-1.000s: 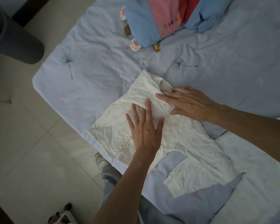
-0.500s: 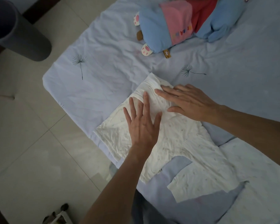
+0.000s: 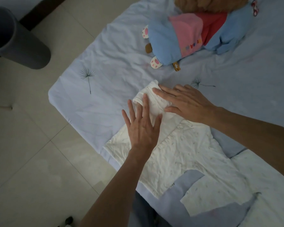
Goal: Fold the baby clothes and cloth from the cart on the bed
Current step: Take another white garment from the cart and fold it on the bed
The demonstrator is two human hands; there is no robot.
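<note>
Left hand point(image 3: 142, 126) and right hand point(image 3: 187, 104), both flat with straight fingers, press down at the pale blue bed's point(image 3: 113, 54) corner. There a white baby garment point(image 3: 187, 153) lies spread, wrinkled, faintly speckled, bunched under the fingertips.

The scene is dimly, evenly lit, and no hard shadows are cast. A soft sheen is seen on the floor point(image 3: 52, 171) at 8 o'clock. The corners are darkened and straight lines are bent towards the edges.

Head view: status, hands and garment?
Left hand, right hand open, pressing white wrinkled baby garment. Garment flat on pale blue bedsheet. Blue-pink plush toy beyond, apart.
</note>
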